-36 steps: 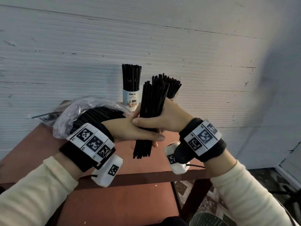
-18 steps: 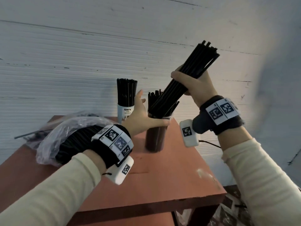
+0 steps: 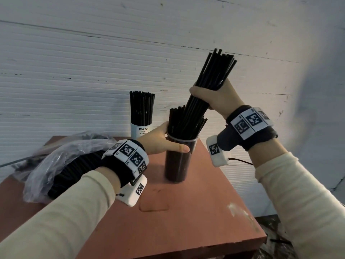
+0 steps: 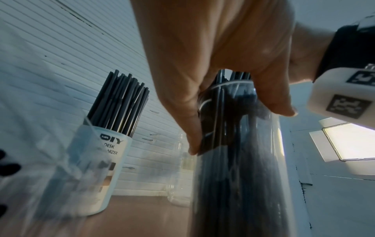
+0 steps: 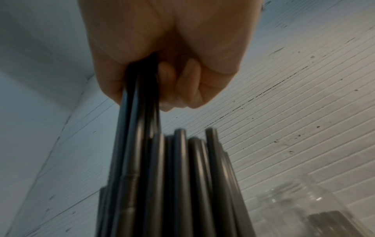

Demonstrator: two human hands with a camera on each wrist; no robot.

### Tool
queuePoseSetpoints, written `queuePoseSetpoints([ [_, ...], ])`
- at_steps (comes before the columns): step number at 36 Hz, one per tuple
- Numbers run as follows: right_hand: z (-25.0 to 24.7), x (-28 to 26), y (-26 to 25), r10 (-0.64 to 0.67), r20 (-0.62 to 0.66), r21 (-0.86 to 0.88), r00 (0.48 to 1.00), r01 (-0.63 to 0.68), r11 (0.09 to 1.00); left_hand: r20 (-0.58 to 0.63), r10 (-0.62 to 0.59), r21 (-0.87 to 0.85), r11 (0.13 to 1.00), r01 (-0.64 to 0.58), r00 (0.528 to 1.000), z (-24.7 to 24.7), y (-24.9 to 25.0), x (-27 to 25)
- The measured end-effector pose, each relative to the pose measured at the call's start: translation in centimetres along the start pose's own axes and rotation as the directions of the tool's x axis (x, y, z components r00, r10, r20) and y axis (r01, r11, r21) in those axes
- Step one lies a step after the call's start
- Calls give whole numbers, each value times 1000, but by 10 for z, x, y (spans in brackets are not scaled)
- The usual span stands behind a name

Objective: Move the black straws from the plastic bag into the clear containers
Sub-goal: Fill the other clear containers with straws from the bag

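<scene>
At centre frame the right hand [image 3: 214,98] was clenched around a bundle of black straws [image 3: 209,85], its lower ends already inside the clear container [image 3: 176,159], which the left hand [image 3: 158,141] gripped near the rim. The straws looked light, stiff and slick, so a mid-length grip seemed best against fanning; more lay in the plastic bag [image 3: 56,165] at left.

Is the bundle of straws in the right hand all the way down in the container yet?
No, only partly in. The bundle slants, its lower ends inside the container, its tops high above the right hand.
</scene>
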State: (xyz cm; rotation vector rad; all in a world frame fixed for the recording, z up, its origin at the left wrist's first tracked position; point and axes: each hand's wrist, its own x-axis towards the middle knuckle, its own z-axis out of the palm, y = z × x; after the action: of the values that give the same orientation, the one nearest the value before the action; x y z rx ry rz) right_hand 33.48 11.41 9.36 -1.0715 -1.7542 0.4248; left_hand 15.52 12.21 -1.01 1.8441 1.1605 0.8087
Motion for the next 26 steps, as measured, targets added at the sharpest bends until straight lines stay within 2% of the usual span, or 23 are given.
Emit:
queuePoseSetpoints([
  [7,22,-10,21,79,177,-179,981,-47,983,-10,29,-38,999,-29,1000,3,-2,0],
  [9,26,-18,26,72,172,-264,982,-24,964,7,38,-53,998,-37,999,3,-2,0],
  [12,28,-26,27,30,66,-335,997,-6,942,13,42,-67,997,-41,999,3,-3,0],
  [14,27,-31,23,-3,-54,-264,999,-11,964,6,43,-77,996,-43,999,4,-4,0],
  [17,25,-35,14,-144,-178,-173,973,113,978,-7,46,-64,997,-46,999,5,-4,1],
  [19,24,-34,11,-239,-206,-174,949,205,963,-11,49,-59,997,-49,999,6,-4,1],
  [23,27,-35,9,-388,-121,-310,914,336,889,-9,46,-63,997,-47,999,6,-4,1],
  [26,34,-43,19,-342,-8,-401,940,310,862,-3,48,-76,996,-48,999,5,-2,0],
])
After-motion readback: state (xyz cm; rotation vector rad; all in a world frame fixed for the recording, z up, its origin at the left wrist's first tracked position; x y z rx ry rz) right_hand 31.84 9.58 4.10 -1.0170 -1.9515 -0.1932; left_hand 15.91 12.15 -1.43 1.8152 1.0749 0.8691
